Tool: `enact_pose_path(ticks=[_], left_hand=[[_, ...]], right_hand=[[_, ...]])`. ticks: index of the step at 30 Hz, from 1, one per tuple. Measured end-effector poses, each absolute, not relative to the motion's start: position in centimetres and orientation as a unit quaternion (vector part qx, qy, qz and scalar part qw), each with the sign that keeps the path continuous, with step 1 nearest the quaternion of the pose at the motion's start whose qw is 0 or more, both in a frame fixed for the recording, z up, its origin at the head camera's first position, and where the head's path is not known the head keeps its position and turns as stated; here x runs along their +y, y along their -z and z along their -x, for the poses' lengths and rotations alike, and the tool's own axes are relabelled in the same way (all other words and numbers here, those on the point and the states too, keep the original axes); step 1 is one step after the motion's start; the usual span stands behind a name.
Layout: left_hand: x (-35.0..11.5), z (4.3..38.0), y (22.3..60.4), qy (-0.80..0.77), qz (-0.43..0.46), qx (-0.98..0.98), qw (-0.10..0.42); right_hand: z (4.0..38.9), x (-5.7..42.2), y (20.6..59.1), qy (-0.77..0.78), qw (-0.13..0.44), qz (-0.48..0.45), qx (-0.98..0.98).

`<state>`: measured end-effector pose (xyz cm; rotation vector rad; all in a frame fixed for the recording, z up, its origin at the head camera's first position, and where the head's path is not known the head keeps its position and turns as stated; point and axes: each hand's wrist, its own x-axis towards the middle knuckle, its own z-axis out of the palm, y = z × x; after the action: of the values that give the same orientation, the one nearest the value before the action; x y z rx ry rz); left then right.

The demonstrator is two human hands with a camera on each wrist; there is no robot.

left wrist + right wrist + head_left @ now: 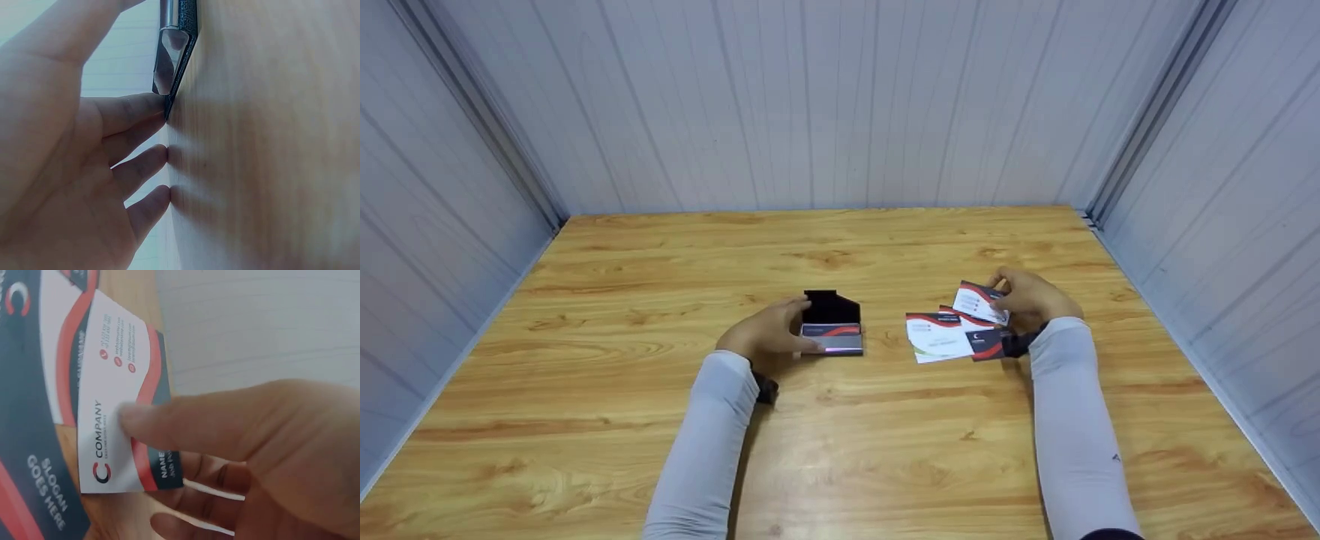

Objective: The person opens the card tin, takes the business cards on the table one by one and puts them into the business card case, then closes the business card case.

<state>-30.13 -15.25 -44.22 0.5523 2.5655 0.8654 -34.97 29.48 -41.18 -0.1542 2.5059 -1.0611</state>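
Observation:
A small card case (847, 349) with its black lid (832, 309) raised stands on the table, a dark and red business card (840, 330) showing inside. My left hand (765, 328) holds the case at its left end, the thumb along the front and the fingers by the lid. In the left wrist view, fingertips (160, 197) rest on the table beside the case's metal end (174, 53). To the right, my right hand (1033, 295) pinches a white business card (115, 377) with a red and dark edge, thumb on its printed face, fingers beneath.
Several other business cards (937, 341) lie spread and overlapping on the wooden table (825, 435), just left of and below the right hand. Pale panelled walls (840, 105) enclose the table at the back and both sides.

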Motion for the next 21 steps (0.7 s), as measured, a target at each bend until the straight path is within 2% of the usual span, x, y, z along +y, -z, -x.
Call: enact_pose_path(ticks=[6,21], left_hand=[[-15.2,30.1,44.2,-0.303,-0.200,0.913,0.185],[-15.2,30.2,44.1,-0.295,-0.185,0.918,0.190]], right_hand=[[35.0,29.7,40.7,0.330,0.154,0.108,0.925],[35.4,29.0,40.3,0.329,0.089,0.155,0.927]])
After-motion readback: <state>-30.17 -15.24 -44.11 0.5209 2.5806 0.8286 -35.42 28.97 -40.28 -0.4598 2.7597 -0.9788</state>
